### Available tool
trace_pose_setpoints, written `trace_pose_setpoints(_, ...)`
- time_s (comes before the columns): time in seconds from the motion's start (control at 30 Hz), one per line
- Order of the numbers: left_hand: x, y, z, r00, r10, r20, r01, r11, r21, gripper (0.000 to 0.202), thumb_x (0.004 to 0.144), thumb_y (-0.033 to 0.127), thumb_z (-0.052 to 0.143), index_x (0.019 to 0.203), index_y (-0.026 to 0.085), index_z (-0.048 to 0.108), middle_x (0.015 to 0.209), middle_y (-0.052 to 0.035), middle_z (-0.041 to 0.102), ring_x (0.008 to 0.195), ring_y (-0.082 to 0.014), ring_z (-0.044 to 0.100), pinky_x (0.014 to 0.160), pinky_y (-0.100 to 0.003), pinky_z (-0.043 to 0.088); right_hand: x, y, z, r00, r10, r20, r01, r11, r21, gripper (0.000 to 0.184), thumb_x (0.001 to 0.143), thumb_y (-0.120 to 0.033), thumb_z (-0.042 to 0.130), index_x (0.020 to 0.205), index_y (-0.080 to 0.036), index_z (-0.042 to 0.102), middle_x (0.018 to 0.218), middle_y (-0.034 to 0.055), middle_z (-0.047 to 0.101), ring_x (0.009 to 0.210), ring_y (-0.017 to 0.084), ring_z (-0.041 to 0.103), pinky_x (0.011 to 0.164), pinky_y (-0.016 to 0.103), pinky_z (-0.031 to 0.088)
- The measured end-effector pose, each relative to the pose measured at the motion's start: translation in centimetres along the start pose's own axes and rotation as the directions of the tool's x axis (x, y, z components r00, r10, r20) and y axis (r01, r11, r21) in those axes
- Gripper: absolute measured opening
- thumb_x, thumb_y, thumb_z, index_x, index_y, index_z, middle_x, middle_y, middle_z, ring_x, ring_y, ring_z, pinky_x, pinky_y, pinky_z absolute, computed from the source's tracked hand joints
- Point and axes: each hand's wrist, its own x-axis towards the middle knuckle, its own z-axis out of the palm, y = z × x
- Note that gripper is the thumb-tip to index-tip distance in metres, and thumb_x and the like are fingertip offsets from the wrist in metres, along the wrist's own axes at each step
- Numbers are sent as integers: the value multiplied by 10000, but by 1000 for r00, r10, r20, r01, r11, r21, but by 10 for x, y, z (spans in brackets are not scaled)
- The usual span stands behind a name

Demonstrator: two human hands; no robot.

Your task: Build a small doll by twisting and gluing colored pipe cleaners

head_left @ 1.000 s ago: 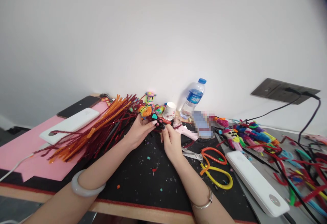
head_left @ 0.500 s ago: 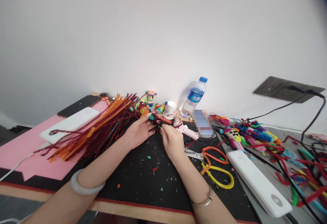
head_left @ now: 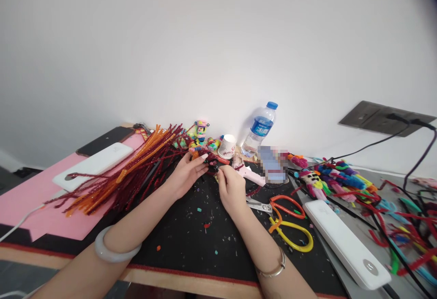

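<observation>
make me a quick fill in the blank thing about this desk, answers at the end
The left hand and right hand are above a ____ mat.
The bottle has a ____ cap.
The scissors have one orange handle loop and one ____ loop.
The thick pale bangle is on the ____ arm.

Missing words: black; blue; yellow; left

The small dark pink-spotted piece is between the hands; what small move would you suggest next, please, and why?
Perhaps turn the dark piece slightly for a clearer look, since the left hand and right hand, both at it, partly hide it.
</observation>
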Motion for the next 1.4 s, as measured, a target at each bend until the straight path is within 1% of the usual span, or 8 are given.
trace_pose_setpoints(0.17,-3,-2,1,998,69,-4,-68,988,136,326,693,199,696,959,220,508,946,1,639,818,-128,636,799,-301,487,-1,2,1,998,62,-33,-62,998,-2,279,909,-224,347,663,-184,472,606,-1,517,547,114,463,543,226,316)
trace_pose_setpoints(0.4,-4,-3,2,998,55,-39,-38,934,355,384,690,329,693,1012,189,540,898,-36,634,712,-114,621,669,-257,510,-1,1,1,992,100,-82,-99,995,10,298,895,-222,375,607,-183,441,539,-28,467,487,92,421,513,220,281)
trace_pose_setpoints(0.57,-3,-3,3,989,90,-117,-49,948,313,438,626,297,746,996,213,528,894,-7,631,671,-94,616,693,-272,518,0,2,1,989,93,-111,-93,996,7,314,884,-230,394,574,-182,400,508,-44,400,463,82,361,497,221,254)
trace_pose_setpoints(0.73,-4,-3,1,998,18,-60,1,955,298,445,663,320,718,1050,220,522,996,-47,641,788,-131,635,770,-314,503,1,3,2,989,91,-116,-90,996,22,319,885,-241,389,572,-182,389,516,-43,384,481,85,359,500,219,254)
trace_pose_setpoints(0.87,-6,-4,1,995,67,-69,-43,952,303,518,663,308,716,1124,247,487,1118,-69,618,870,-166,636,811,-362,491,1,4,2,989,106,-107,-106,994,7,313,885,-256,396,582,-180,408,517,-41,397,481,86,364,503,221,257)
trace_pose_setpoints(1.07,-9,-5,7,996,91,12,-92,974,209,517,681,263,698,1159,257,499,1204,-58,590,1072,-201,568,940,-394,424,0,2,2,986,129,-109,-129,992,9,352,881,-257,396,538,-178,407,474,-44,395,441,80,350,475,224,233)
trace_pose_setpoints(1.27,-9,-3,7,999,35,39,-44,969,245,592,636,204,739,1167,265,485,1213,-52,585,1125,-217,536,987,-421,391,1,3,2,960,265,-85,-256,961,106,361,887,-295,384,564,-173,487,455,-31,470,429,90,417,474,217,275)
trace_pose_setpoints(1.4,-7,-4,4,990,119,82,-139,932,333,625,606,194,757,1171,191,489,1239,-99,561,1144,-245,518,1012,-431,366,1,5,2,935,347,-79,-331,929,165,382,887,-324,374,562,-172,507,429,-28,469,422,101,421,463,221,282)
